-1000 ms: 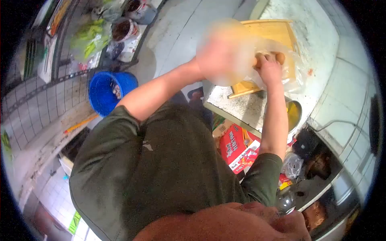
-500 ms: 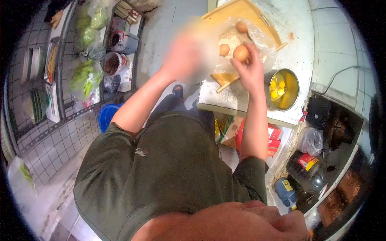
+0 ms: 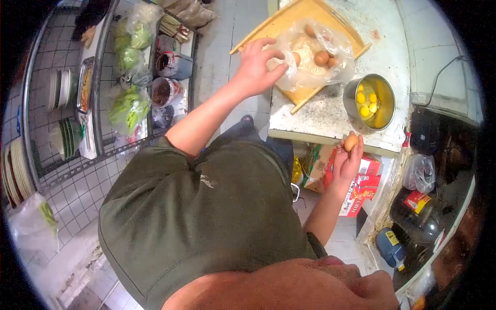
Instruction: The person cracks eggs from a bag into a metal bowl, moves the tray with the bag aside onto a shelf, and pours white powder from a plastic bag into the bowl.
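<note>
My right hand (image 3: 345, 164) has its fingers curled round one egg (image 3: 351, 142) by the tabletop's (image 3: 305, 122) near edge. My left hand (image 3: 254, 68), fingers apart, is beside the bag (image 3: 306, 80), which shows four eggs (image 3: 321, 58) on one tray (image 3: 276, 25). One pot (image 3: 352, 106), near the right corner, holds four yolks (image 3: 373, 97); left of it is bare room.

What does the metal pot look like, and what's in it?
The metal pot is round and silvery outside, with a shiny, yellowish inside. It has no lid, and no handle shows. It stands mouth up on the stained white worktop, near the edge. Inside are four round egg yolks. The left hand and right hand are both off it.
</note>
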